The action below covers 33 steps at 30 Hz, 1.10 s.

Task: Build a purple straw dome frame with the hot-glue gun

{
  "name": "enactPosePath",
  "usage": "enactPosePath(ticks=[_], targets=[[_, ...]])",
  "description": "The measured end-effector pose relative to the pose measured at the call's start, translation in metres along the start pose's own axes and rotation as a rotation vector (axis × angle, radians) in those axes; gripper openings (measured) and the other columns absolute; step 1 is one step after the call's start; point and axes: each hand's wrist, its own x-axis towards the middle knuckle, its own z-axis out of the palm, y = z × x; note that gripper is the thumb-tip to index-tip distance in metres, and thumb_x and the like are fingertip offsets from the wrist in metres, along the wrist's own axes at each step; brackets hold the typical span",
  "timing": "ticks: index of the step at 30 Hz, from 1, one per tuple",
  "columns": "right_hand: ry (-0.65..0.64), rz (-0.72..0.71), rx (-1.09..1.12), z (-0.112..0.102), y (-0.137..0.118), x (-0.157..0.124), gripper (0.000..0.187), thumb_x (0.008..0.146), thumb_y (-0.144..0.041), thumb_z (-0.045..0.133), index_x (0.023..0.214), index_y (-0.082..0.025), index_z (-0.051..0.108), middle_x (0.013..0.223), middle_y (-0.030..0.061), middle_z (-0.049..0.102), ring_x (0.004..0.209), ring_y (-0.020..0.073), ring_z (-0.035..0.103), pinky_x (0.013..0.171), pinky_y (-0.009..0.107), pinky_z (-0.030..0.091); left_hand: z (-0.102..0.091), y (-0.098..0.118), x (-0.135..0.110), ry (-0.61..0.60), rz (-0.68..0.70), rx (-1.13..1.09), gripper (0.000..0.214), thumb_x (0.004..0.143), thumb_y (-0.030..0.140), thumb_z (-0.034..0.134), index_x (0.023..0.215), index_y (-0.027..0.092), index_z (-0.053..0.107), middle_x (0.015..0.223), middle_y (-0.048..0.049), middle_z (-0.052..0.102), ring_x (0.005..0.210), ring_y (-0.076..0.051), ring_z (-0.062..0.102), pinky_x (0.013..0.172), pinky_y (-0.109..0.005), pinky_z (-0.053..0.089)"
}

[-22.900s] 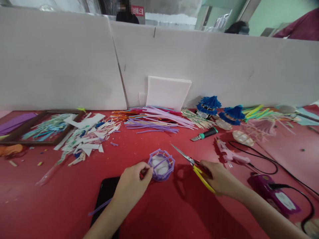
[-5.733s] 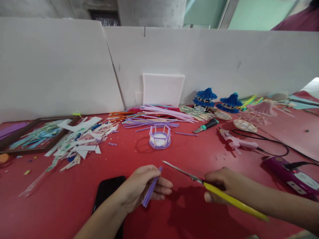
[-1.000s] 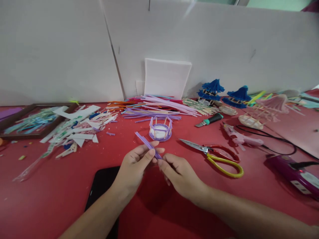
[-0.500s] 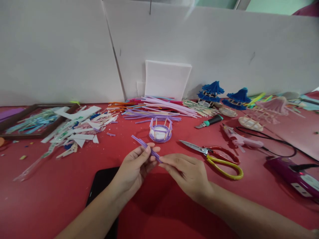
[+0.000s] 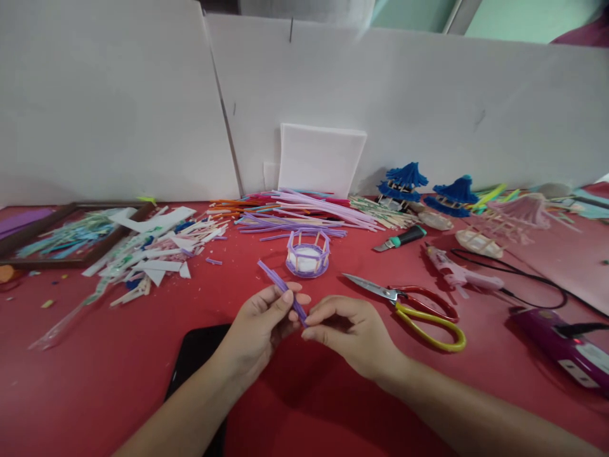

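Observation:
A short purple straw piece point(image 5: 276, 278) is held slanting up to the left above the red table point(image 5: 95, 368). My left hand point(image 5: 259, 330) pinches its middle between thumb and fingers. My right hand point(image 5: 349, 333) pinches its lower right end with its fingertips. Just beyond the hands stands a small round purple straw frame point(image 5: 307, 253) with a white middle. Scissors point(image 5: 413, 304) with red and yellow handles lie on the table to the right of my right hand.
A black phone point(image 5: 200, 368) lies under my left forearm. Loose coloured straws point(image 5: 295, 216) are heaped at the back, paper scraps point(image 5: 152, 254) to the left. A utility knife point(image 5: 398, 238), a pink glue gun point(image 5: 451, 273), a purple device point(image 5: 561, 343) and blue tasselled models point(image 5: 402, 184) are on the right.
The scissors have left my right hand and lie on the table. Both hands now pinch the straw piece; over the last second they stayed close together with only small shifts.

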Motion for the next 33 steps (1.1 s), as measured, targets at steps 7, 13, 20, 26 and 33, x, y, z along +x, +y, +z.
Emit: enactPosePath(ticks=[7,13,20,26,33], targets=[[0.045,0.196,0.164,0.002,0.005,0.004,0.017,0.067,-0.029,0.078,0.078,-0.019,0.07,0.074,0.0013,0.074,0.066,0.0149,0.069,0.066,0.026,0.057,-0.001,-0.001,0.004,0.037,0.059,-0.003,0.026,0.06,0.018,0.086,0.081,0.013,0.073,0.068,-0.0005,0.073,0.051,-0.006,0.062,0.054,-0.015,0.056],[0.008,0.228,-0.076,0.002,0.003,0.004,0.02,0.08,-0.037,0.065,0.08,-0.018,0.07,0.067,0.0005,0.069,0.061,0.0131,0.065,0.061,0.024,0.053,-0.004,-0.004,0.006,0.114,0.083,0.01,0.012,0.072,0.009,0.076,0.082,0.013,0.072,0.072,-0.0014,0.075,0.056,-0.007,0.065,0.061,-0.017,0.057],[-0.142,0.359,0.119,0.004,0.001,0.004,0.053,0.081,-0.067,0.05,0.074,-0.016,0.059,0.062,0.0016,0.064,0.053,0.011,0.06,0.05,0.022,0.048,-0.003,-0.002,0.003,0.116,0.065,0.029,0.013,0.073,0.01,0.075,0.084,0.013,0.071,0.07,-0.001,0.073,0.055,-0.007,0.064,0.058,-0.016,0.055],[-0.234,0.492,0.305,0.007,0.005,0.008,0.053,0.077,-0.07,0.053,0.073,-0.017,0.049,0.049,-0.0052,0.054,0.039,0.0071,0.052,0.037,0.016,0.036,-0.002,0.0,-0.001,0.072,0.005,0.022,0.01,0.075,0.007,0.073,0.082,0.013,0.071,0.07,-0.0018,0.073,0.056,-0.008,0.065,0.06,-0.018,0.057],[-0.249,0.362,0.139,-0.002,0.007,0.011,0.048,0.08,-0.064,0.055,0.072,-0.017,0.05,0.052,-0.005,0.054,0.042,0.0076,0.052,0.039,0.017,0.039,-0.001,0.0,-0.004,0.07,-0.02,-0.004,0.011,0.082,0.004,0.065,0.085,0.014,0.069,0.075,-0.003,0.075,0.06,-0.009,0.068,0.063,-0.019,0.059]])
